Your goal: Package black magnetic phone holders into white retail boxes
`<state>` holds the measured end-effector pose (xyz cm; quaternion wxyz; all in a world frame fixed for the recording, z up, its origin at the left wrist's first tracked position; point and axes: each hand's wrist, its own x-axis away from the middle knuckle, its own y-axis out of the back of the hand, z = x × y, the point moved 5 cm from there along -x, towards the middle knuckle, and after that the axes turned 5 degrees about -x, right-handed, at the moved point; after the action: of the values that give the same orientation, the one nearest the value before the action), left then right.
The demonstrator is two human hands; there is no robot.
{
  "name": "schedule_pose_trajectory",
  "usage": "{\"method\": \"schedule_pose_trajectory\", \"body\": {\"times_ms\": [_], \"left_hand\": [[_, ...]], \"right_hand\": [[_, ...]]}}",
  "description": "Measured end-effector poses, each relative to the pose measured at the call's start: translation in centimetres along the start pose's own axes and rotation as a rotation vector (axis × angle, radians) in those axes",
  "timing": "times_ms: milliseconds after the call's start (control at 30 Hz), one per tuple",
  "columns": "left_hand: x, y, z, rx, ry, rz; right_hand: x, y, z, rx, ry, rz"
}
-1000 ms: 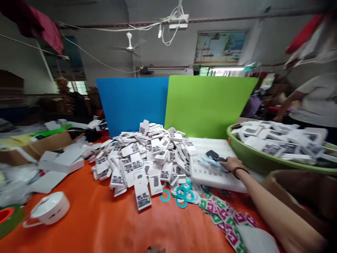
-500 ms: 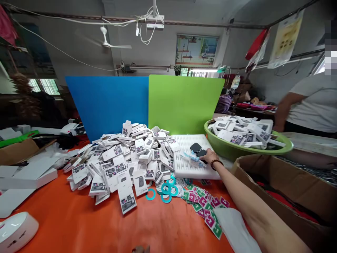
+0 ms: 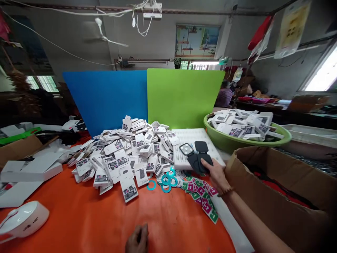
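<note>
My right hand (image 3: pixel 216 174) grips a black folding wireless charger (image 3: pixel 204 161), its flat pads spread apart, with one square light-faced pad (image 3: pixel 186 149) at the left. The charger is over the front part of a white foam tray (image 3: pixel 181 162) with slots. My left hand (image 3: pixel 137 240) is at the bottom edge, fingers curled together over the orange tabletop (image 3: pixel 92 218), with nothing visible in them. Left of the tray lies a heap of small white printed boxes (image 3: pixel 140 141). Teal rings (image 3: pixel 151 185) and green and magenta cards (image 3: pixel 206 207) lie in front of the tray.
A green basin (image 3: pixel 244 140) full of white boxes stands right of the tray. Nearer me is an open cardboard box (image 3: pixel 263 196). Blue (image 3: pixel 110 102) and green (image 3: pixel 184 98) panels stand behind. A white cup-like vessel (image 3: pixel 28 219) sits at front left. Another person (image 3: pixel 224 97) is in the background.
My right hand has come back toward me from the tray with the charger, whose pads now show more spread out. More of my left hand shows. The person at the right has left the view.
</note>
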<state>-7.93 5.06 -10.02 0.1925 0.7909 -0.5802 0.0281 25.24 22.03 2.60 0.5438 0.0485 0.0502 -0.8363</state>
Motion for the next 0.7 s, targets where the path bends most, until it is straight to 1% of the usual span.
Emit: {"method": "schedule_pose_trajectory", "body": {"times_ms": [33, 100, 133, 200, 233, 300, 367, 433, 567, 700], "left_hand": [[0.1, -0.6, -0.4, 0.089, 0.055, 0.050], [0.5, -2.0, -2.0, 0.277, 0.087, 0.154], [0.7, -2.8, -2.8, 0.364, 0.106, 0.189], [1.1, -4.4, -4.4, 0.543, 0.102, 0.263], [1.2, -4.9, -5.0, 0.605, 0.059, 0.263], [1.4, -5.4, -5.4, 0.679, 0.028, 0.228], [1.5, -5.6, -5.0, 0.741, 0.040, 0.198], [1.8, -5.5, -4.5, 0.801, 0.071, 0.198], [2.4, -5.3, -4.2, 0.846, 0.119, 0.203], [2.5, -5.4, -4.1, 0.864, 0.143, 0.215]], "right_hand": [[2.7, -1.1, -0.7, -0.064, -0.034, 0.073], [8.2, -3.4, -2.5, -0.309, -0.191, 0.212], [10.7, -4.5, -3.4, -0.353, -0.256, 0.254], [15.1, -6.2, -5.2, -0.402, -0.365, 0.317], [16.8, -6.9, -5.9, -0.407, -0.406, 0.341], [19.3, -7.8, -7.1, -0.417, -0.464, 0.376], [20.7, -8.2, -7.9, -0.425, -0.494, 0.386], [21.4, -8.1, -8.3, -0.419, -0.515, 0.368], [22.0, -7.5, -8.8, -0.365, -0.526, 0.353], [21.9, -7.1, -9.5, -0.308, -0.483, 0.351]]}}
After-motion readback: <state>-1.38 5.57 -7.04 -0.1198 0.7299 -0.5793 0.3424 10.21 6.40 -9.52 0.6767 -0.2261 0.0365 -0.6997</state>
